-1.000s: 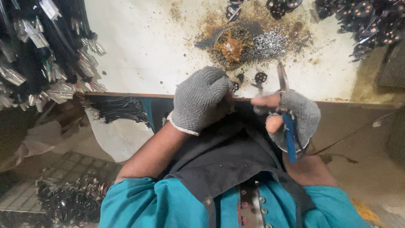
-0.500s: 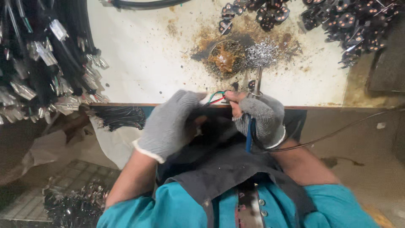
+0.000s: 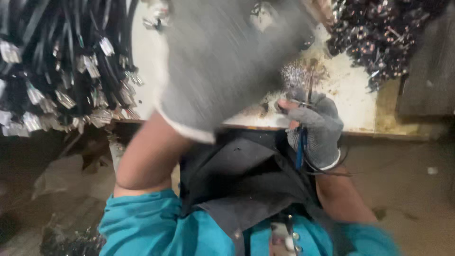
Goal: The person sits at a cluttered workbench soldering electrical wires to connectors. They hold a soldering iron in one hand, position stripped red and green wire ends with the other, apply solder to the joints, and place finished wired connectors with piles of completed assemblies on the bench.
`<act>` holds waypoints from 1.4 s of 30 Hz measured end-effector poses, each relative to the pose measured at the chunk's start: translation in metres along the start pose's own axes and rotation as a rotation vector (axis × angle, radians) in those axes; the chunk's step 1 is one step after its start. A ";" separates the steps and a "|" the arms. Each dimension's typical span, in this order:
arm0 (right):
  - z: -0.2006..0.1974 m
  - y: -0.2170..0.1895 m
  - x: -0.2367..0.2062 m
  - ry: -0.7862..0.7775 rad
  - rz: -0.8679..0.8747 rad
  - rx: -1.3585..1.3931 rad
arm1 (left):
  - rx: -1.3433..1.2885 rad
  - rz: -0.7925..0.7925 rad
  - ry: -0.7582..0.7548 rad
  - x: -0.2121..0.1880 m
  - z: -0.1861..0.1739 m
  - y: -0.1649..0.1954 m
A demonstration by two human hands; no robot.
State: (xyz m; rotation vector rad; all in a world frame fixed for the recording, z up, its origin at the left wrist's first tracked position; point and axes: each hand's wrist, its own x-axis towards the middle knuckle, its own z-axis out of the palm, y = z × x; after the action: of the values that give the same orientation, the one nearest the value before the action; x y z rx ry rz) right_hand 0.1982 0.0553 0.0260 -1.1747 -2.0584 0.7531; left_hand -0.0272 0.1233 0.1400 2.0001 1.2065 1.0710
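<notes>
— Filling most of the upper view is the left hand (image 3: 227, 61), gloved in grey knit, raised close to the camera and badly blurred. Whether its fingers are curled or spread, I cannot tell.

— And under it?

— A stained white bench (image 3: 350, 95), with a heap of black cables (image 3: 61, 71) with metal ends on its left side and a pile of dark small parts (image 3: 379, 33) at the top right.

— The other hand?

— The right hand (image 3: 315, 128), in a fingerless grey glove, sits at the bench's near edge, fingers closed around a blue-handled tool (image 3: 300, 147).

— How does the tool lie?

— Its long axis runs nearly upright in the view: the blue handle points down toward the person's dark apron (image 3: 246, 185), the thin metal end points away over the bench, beside a small tuft of silvery wire (image 3: 294, 75).
</notes>
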 end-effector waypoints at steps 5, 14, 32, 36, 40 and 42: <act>0.020 0.019 0.007 0.047 -0.166 -0.157 | -1.259 0.131 -0.290 -0.071 0.081 0.035; 0.033 0.027 0.001 0.023 -0.070 0.051 | -1.422 0.173 -0.181 -0.083 0.084 0.027; 0.030 0.037 0.004 0.012 0.201 0.304 | 1.475 -0.458 0.262 -0.221 -0.118 -0.145; 0.025 0.028 -0.003 0.142 0.992 1.295 | 0.847 -0.750 0.499 -0.180 -0.086 -0.085; 0.008 0.022 -0.026 0.023 0.763 0.901 | 0.172 -0.293 -0.272 -0.134 0.004 -0.030; 0.001 0.020 -0.038 -0.075 0.616 0.623 | 0.007 -0.384 -0.380 -0.138 0.047 -0.036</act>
State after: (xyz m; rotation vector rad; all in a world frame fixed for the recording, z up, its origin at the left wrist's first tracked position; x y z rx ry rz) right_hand 0.2224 0.0306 0.0007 -1.4018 -1.3225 1.6039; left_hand -0.0406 0.0121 0.0402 1.7729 1.3084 0.4749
